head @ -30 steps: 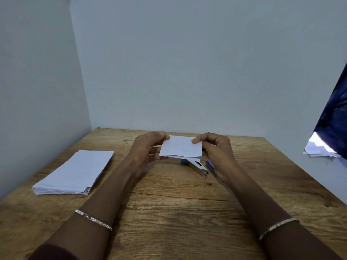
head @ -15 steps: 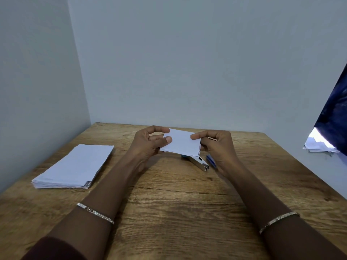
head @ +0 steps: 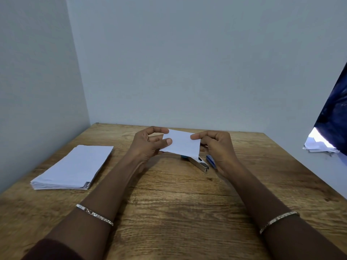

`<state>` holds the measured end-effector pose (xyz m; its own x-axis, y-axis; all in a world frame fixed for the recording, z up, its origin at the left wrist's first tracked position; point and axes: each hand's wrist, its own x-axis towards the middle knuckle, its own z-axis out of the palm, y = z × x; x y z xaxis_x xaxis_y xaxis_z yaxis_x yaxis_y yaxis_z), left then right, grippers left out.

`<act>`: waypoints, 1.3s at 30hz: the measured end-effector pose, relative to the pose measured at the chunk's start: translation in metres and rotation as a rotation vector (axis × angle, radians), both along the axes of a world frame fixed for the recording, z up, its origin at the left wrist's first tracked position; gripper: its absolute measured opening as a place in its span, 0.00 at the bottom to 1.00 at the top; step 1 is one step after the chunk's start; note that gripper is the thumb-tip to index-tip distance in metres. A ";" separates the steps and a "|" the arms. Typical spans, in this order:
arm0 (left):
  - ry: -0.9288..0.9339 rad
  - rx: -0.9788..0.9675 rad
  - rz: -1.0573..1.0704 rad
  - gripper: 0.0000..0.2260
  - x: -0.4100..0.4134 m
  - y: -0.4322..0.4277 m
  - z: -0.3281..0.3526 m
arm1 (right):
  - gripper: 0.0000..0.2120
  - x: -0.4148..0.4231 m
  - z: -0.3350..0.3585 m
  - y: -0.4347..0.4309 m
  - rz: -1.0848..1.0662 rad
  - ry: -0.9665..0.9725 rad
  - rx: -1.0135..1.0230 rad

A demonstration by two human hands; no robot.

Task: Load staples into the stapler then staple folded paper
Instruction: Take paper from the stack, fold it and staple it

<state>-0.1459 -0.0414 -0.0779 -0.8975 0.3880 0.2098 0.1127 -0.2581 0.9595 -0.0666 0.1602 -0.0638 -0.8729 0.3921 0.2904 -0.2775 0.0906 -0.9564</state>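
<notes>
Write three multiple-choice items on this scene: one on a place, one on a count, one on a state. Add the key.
1. Where on the table does the stack of paper lie?
A) on the person's left
B) on the person's right
C) at the near edge, between the arms

2. How many bracelets show?
A) one
B) two
C) three

3. How is the folded paper held?
A) it lies flat on the table, untouched
B) one hand alone grips it
C) the left hand and the right hand pinch it, clear of the table

Key:
1 A: the stack sits to the left of both arms, near the left wall.
2 B: one bracelet shows on each wrist.
3 C: fingers and thumbs of both hands close on its two ends.
</notes>
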 end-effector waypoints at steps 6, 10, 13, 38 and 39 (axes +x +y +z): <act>0.002 -0.012 0.005 0.14 0.002 0.000 0.001 | 0.05 -0.001 0.000 -0.001 0.007 0.006 0.001; 0.017 -0.008 -0.006 0.13 0.007 0.004 0.001 | 0.13 0.000 -0.001 -0.005 0.030 -0.049 0.046; 0.022 0.014 -0.052 0.13 0.012 0.008 0.002 | 0.14 0.002 -0.001 -0.008 0.005 -0.068 0.046; 0.001 -0.038 -0.091 0.11 0.026 0.013 0.009 | 0.07 0.012 0.007 -0.008 0.160 -0.122 0.159; 0.020 -0.056 -0.083 0.11 0.026 0.013 0.009 | 0.07 0.012 0.007 -0.008 0.159 -0.120 0.173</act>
